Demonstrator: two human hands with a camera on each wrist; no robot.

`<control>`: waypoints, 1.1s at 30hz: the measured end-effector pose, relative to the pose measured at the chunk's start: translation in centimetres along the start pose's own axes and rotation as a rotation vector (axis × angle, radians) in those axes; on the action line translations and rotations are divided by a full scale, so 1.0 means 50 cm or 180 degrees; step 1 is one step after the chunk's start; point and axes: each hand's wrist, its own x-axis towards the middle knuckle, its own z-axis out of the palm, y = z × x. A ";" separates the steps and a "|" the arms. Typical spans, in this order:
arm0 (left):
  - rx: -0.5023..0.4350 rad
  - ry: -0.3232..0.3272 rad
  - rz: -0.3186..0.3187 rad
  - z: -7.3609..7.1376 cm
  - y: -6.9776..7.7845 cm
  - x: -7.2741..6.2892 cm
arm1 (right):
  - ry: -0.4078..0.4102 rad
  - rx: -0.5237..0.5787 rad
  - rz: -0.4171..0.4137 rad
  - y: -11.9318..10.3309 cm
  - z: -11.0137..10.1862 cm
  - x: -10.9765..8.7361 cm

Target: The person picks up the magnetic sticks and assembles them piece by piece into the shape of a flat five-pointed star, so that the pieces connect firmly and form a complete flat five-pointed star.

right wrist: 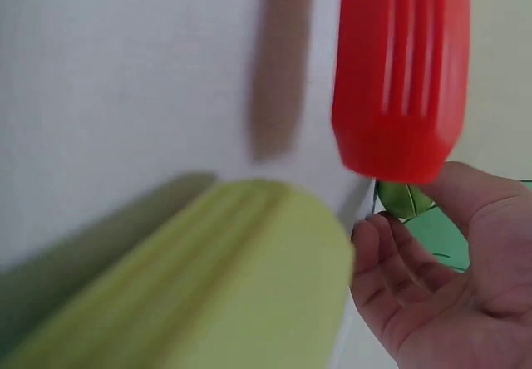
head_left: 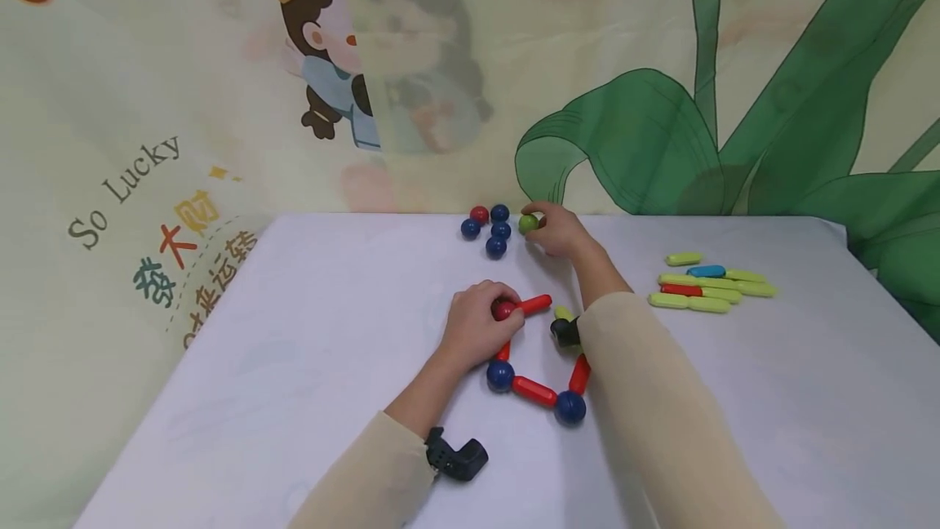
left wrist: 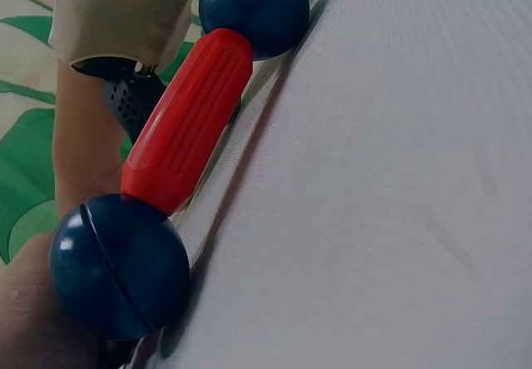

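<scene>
My left hand [head_left: 476, 323] grips a red ball [head_left: 504, 310] at a corner of a chain of rods and balls. From that ball a red rod [head_left: 537, 304] sticks out to the right, and another runs down to a blue ball [head_left: 501, 375]. A further red rod [head_left: 534, 392] links this to a second blue ball [head_left: 569, 408], large in the left wrist view too. Farther back, my right hand [head_left: 561, 233] pinches a green ball [head_left: 528, 224] between thumb and fingers. Beneath the right forearm, a yellow-green rod [right wrist: 249, 286] is partly hidden.
Several blue balls [head_left: 496, 247] and one red ball [head_left: 479, 215] lie near the back edge of the white table [head_left: 294, 333]. On the right are several yellow-green rods [head_left: 689, 302], plus a blue rod [head_left: 707, 271] and a red rod [head_left: 680, 290].
</scene>
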 end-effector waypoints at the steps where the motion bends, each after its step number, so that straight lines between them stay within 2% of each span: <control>1: 0.0000 0.0002 -0.0004 0.000 0.000 0.000 | 0.0026 -0.0040 0.0004 0.002 0.000 -0.001; 4: -0.0024 -0.0011 -0.0016 0.000 0.000 0.001 | 0.0083 -0.0115 0.0059 0.006 0.001 -0.004; 7: -0.0034 -0.0029 -0.0028 -0.002 -0.002 0.002 | 0.0124 -0.0034 0.0114 0.007 0.003 -0.006; 14: -0.0028 0.0029 -0.0045 -0.006 -0.005 0.004 | 0.0209 0.0598 0.0058 0.005 -0.009 -0.014; 18: -0.0057 0.0026 -0.0027 -0.004 -0.006 0.007 | 0.0274 0.0749 -0.0038 0.000 -0.027 -0.022; 22: -0.0053 0.0054 -0.0022 -0.001 -0.009 0.012 | 0.0293 0.0769 -0.0129 -0.004 -0.041 -0.026; 27: -0.0106 0.0067 -0.0024 0.002 -0.009 0.016 | 0.0265 0.0842 -0.0116 -0.007 -0.055 -0.040; 33: -0.0149 0.0058 -0.0035 0.005 -0.004 0.013 | 0.0123 0.0777 -0.0142 0.005 -0.077 -0.067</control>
